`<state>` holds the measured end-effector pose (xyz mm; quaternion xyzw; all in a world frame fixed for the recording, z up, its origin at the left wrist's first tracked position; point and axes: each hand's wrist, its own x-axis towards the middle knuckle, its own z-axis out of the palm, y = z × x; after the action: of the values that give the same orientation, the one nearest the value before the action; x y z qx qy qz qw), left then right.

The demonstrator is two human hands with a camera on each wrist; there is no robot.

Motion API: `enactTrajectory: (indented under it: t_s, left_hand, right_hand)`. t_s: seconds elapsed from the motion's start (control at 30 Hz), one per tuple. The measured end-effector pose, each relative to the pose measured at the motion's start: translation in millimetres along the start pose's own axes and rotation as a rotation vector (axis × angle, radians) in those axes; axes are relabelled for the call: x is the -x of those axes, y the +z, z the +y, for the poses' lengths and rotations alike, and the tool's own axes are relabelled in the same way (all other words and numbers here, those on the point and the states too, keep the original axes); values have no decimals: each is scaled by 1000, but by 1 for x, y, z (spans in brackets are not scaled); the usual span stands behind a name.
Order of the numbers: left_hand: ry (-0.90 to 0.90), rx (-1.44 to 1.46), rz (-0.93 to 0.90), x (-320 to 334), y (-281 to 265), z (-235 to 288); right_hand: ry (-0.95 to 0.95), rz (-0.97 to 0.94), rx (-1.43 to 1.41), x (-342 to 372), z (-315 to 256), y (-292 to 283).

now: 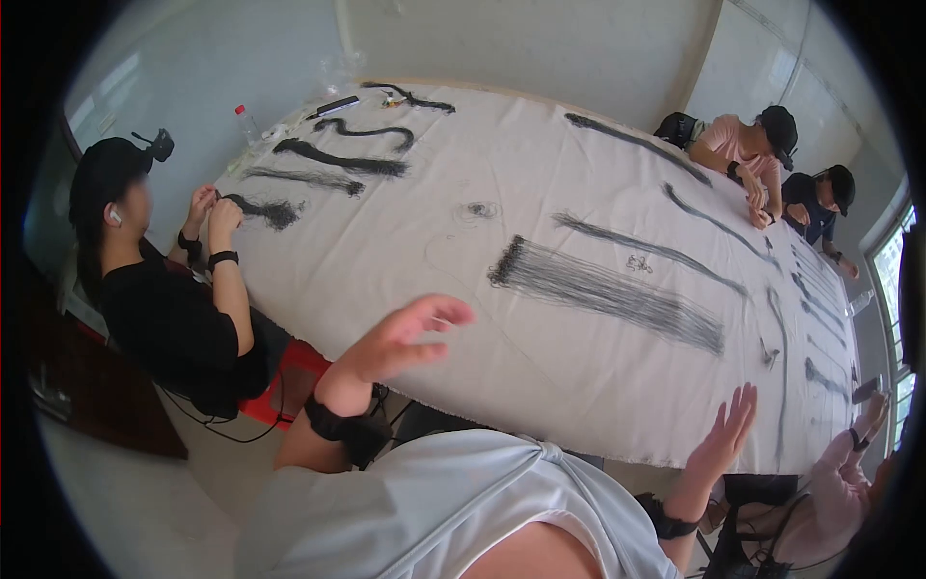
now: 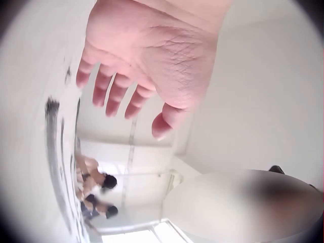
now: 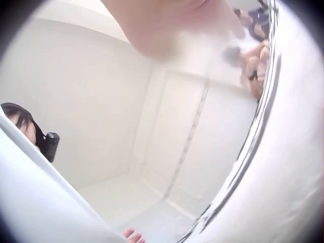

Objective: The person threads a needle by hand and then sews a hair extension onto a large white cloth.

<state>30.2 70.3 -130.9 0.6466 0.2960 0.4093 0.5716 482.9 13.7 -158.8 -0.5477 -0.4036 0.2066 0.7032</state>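
My left hand (image 1: 400, 340) is raised over the near edge of the cloth-covered table, its fingers spread and holding nothing. The left wrist view shows the bare palm (image 2: 152, 50) with fingers extended. Farther right, my right hand (image 1: 721, 434) is held up near the table's front edge, fingers straight, nothing in it. Only a blurred part of that hand (image 3: 172, 25) shows in the right wrist view. Between and beyond the hands, a wide bundle of black hair-like strands (image 1: 608, 294) lies spread on the white cloth (image 1: 434, 386). A narrower dark bundle (image 1: 651, 251) lies just behind it.
A person in black (image 1: 174, 299) sits at the left, handling a dark bundle (image 1: 270, 210). Two people work at the far right, one in pink (image 1: 743, 145). More strand bundles (image 1: 338, 159) lie around the table. Bottles (image 1: 246, 124) stand near its edges.
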Motion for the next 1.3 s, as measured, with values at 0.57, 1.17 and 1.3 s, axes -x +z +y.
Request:
enactTrajectory:
  t_s: [0.57,1.17,1.3]
  left_hand:
    - [573,-857,-519,-79,119,30]
    - [841,-818,-890,-65,141,10]
    - [844,-805,-877,-65,144,9]
  right_hand:
    - [1166,-1067,-900,23,-50,123]
    - [1081,-1248,-331,23,-51,115]
    - [1032,-1191,-347,27,-46,117]
